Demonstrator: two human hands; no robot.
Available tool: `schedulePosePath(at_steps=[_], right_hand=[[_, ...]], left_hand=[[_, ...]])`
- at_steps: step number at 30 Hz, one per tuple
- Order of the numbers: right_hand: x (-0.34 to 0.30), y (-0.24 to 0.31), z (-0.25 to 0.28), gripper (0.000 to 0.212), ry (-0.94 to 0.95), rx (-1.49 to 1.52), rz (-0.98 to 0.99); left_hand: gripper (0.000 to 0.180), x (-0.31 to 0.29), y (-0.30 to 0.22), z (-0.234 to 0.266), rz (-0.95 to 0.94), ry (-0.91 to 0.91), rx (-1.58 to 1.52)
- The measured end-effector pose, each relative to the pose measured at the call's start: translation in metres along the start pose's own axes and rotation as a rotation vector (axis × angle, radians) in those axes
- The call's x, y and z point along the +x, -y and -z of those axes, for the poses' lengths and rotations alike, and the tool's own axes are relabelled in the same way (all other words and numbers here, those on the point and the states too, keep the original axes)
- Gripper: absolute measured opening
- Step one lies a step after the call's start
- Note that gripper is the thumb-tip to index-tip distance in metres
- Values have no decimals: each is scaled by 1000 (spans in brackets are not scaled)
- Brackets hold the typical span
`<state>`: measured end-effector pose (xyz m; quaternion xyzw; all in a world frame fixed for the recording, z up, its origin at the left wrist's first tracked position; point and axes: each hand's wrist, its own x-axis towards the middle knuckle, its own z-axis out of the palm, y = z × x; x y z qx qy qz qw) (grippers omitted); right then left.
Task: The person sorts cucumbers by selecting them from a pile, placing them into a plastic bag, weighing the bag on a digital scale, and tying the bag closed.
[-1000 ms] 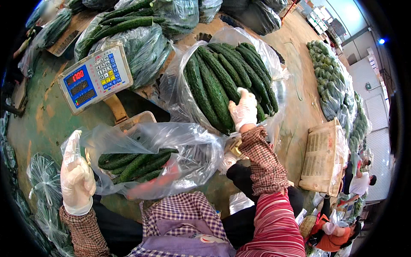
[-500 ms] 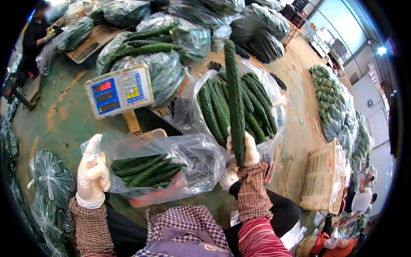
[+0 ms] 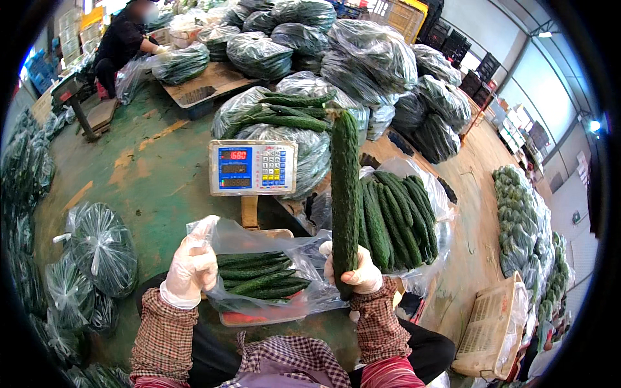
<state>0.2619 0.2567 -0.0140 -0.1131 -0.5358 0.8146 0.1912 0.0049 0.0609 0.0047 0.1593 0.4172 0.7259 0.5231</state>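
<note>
In white gloves, my left hand (image 3: 192, 265) is closed on the left edge of a clear plastic bag (image 3: 249, 234). Several green cucumbers (image 3: 255, 278) lie inside that bag, which rests on the scale's pan with a reddish rim (image 3: 255, 318). My right hand (image 3: 367, 271) grips one long cucumber (image 3: 345, 187) by its lower end and holds it upright. It stands between the bag on the scale and a large open bag (image 3: 443, 200) packed with cucumbers (image 3: 404, 226). The right side of the clear bag reaches my right fingers; whether they pinch it, I cannot tell.
The scale's display (image 3: 252, 168) stands behind the pan. Loose cucumbers (image 3: 288, 113) lie on a filled bag behind it. Tied bags (image 3: 103, 249) sit at left, a beige crate (image 3: 488, 326) at right. A person (image 3: 126, 42) works at far left.
My right hand has brought the cucumber leftward, from over the large bag to beside the bag on the scale. My hands are closer together. The whole view has shifted.
</note>
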Motion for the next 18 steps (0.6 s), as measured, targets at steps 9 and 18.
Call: schedulePosePath(at_steps=[9, 18], right_hand=[[-3, -36, -31, 73, 56, -72, -118], [45, -20, -62, 62, -8, -128, 159]], left_hand=[[37, 12, 2, 18, -930, -512, 1127], [60, 9, -4, 13, -83, 179, -252]])
